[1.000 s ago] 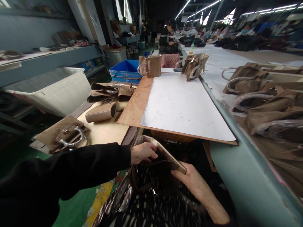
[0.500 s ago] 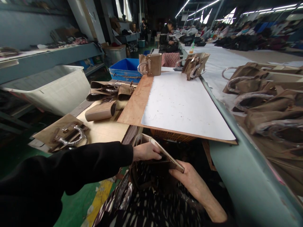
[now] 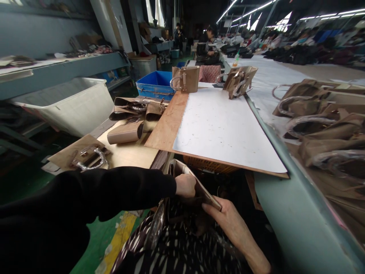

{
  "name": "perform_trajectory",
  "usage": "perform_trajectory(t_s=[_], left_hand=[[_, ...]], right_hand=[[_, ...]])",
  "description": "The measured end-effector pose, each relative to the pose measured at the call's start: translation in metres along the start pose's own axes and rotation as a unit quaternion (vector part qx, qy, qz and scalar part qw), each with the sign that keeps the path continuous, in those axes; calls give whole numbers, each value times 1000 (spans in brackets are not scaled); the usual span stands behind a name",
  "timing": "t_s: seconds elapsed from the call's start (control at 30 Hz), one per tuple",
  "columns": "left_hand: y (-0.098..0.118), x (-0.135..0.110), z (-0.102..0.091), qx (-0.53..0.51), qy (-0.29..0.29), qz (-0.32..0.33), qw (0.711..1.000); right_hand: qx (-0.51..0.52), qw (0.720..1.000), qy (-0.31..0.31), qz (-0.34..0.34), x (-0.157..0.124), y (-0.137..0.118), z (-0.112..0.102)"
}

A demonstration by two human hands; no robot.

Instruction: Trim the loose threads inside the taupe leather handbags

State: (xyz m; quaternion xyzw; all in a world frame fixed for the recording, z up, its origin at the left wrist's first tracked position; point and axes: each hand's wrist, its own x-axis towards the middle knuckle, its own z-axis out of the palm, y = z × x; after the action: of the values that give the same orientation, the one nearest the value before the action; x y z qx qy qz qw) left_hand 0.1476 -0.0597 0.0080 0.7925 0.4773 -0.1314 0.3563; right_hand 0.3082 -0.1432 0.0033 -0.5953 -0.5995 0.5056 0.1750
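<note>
A tan handbag [image 3: 203, 190] rests on my lap, tilted, with its mouth towards me. My right hand [image 3: 222, 209] is closed on the right end of its rim, thumb on the near side. Into the bag's mouth reaches my left hand [image 3: 186, 185]; its knuckles show by the rim, but the fingers are hidden inside. Clear plastic wrap [image 3: 155, 228] hangs at the bag's left side, over the patterned cloth [image 3: 171, 251] on my lap. The lower part of the bag is dark and hard to make out.
Ahead stands a board with white paper [image 3: 228, 129], bearing two upright handbags [image 3: 190, 80] at its far end. More bags lie on the left table [image 3: 134, 152] and are heaped on the right table [image 3: 322, 125]. A white bin [image 3: 71, 110] and blue crate [image 3: 154, 83] stand left.
My left hand has gone deeper into the bag, so its fingers no longer show. My right hand keeps its hold on the rim. The view has shifted slightly.
</note>
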Motion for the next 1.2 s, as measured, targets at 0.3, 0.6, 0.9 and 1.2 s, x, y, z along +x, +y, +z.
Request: perform_trajectory(t_s=[0.3, 0.6, 0.9, 1.2], left_hand=[[5, -6, -3, 107, 4, -29, 994], [-4, -4, -7, 75, 25, 2, 997], [-33, -32, -26, 95, 128, 211, 964], [-59, -8, -39, 110, 227, 210, 945]], right_hand=[[-24, 996, 76, -27, -6, -8, 5], [-52, 990, 131, -1, 0, -14, 7], [78, 994, 83, 3, 3, 6, -3], [117, 990, 73, 12, -3, -1, -14]])
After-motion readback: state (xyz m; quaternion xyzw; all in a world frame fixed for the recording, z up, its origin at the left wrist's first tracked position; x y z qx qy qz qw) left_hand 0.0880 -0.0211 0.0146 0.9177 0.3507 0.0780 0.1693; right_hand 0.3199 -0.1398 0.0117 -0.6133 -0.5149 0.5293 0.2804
